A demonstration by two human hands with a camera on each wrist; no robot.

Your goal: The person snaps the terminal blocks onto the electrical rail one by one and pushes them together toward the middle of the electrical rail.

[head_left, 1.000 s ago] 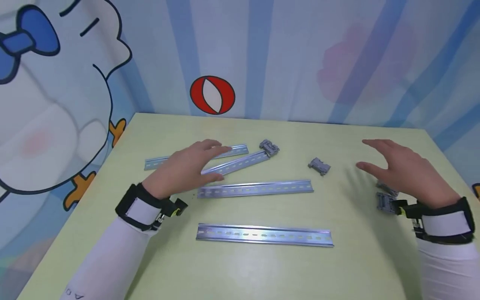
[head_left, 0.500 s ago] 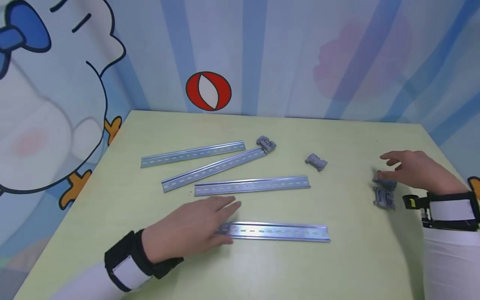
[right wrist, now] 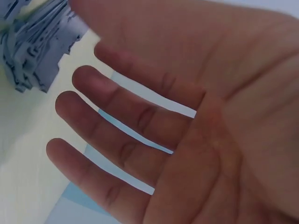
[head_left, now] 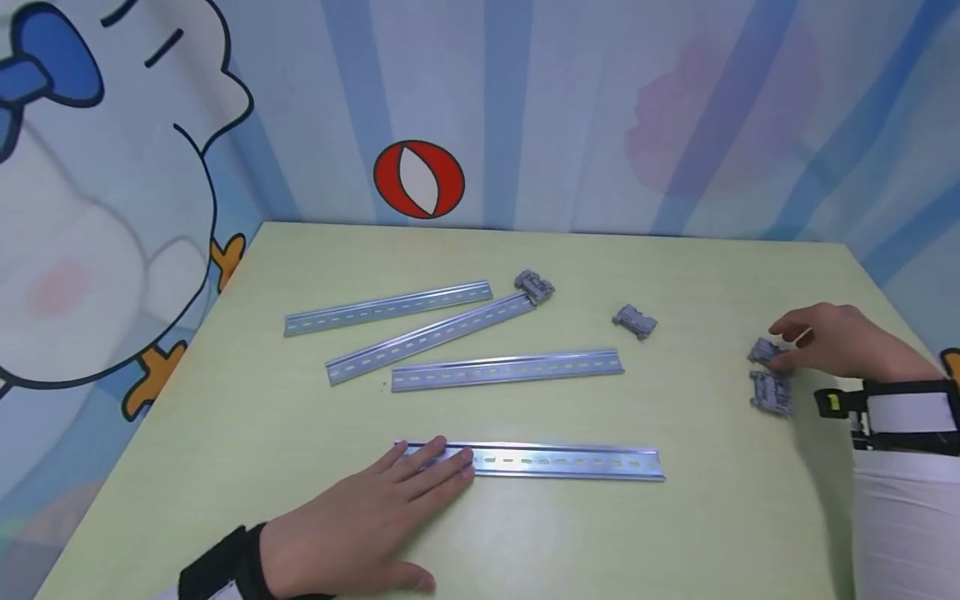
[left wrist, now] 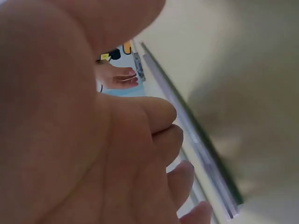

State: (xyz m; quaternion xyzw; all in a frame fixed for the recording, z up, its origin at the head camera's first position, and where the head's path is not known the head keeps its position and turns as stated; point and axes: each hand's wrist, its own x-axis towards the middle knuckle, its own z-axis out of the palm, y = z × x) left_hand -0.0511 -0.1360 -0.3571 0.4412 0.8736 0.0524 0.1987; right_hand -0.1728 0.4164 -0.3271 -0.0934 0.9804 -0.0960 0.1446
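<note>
My left hand [head_left: 367, 517] lies with straight fingers over the left end of the nearest metal DIN rail [head_left: 570, 462]. In the left wrist view, that palm [left wrist: 117, 163] hides much of the scene. At the table's right side, my right hand [head_left: 840, 342] is beside two grey terminal blocks, a farther one [head_left: 763, 350] and a nearer one [head_left: 771, 393]. Its thumb is next to the farther block and its fingers are loosely bent. The right wrist view has the fingers spread apart near grey block pieces [right wrist: 37, 51], with no grip around them; thumb contact is unclear.
Three more slotted rails lie behind: a middle one [head_left: 506, 371], a slanted one [head_left: 431, 337] and a back one [head_left: 386, 308]. One terminal block [head_left: 534, 286] touches the slanted rail's end; another loose block [head_left: 635, 321] lies to its right. A printed curtain [head_left: 562, 125] borders the table.
My left hand came down from above the back rails onto the nearest rail's left end, its fingers flattening there. The right hand lowered to the two right-hand blocks.
</note>
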